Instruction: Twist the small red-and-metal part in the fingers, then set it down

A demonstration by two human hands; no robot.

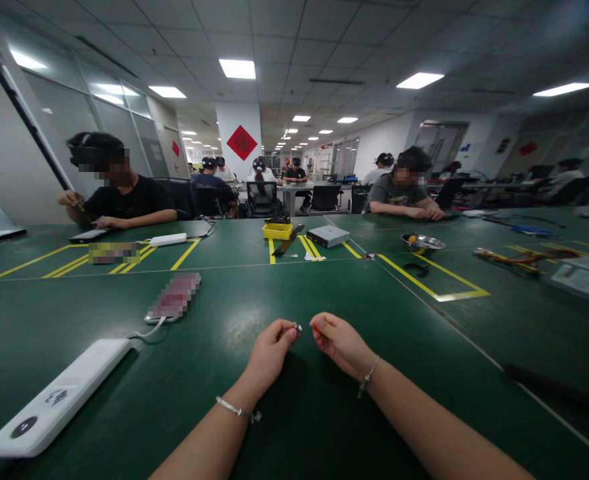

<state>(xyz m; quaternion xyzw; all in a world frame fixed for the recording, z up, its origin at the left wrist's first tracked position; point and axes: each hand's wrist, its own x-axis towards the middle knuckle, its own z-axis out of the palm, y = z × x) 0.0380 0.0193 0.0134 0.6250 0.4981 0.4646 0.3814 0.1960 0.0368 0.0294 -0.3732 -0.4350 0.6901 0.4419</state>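
Over the green table [214, 373] my two hands face each other with a small gap between the fingertips. My left hand [273, 348] is closed in a pinch on a tiny silvery metal piece [297, 327], too small to name. Fingers curled, my right hand [341, 341] pinches a small orange-red piece [315, 327], mostly hidden by the thumb and fingers. A bracelet circles each wrist.
A white power bank [69, 393] lies at left, cabled to a phone [175, 298]. Farther back are a yellow bin [277, 231], a grey metal box [327, 235], a metal bowl [425, 244] and a power supply [587, 277] with wires. Two people sit across the table.
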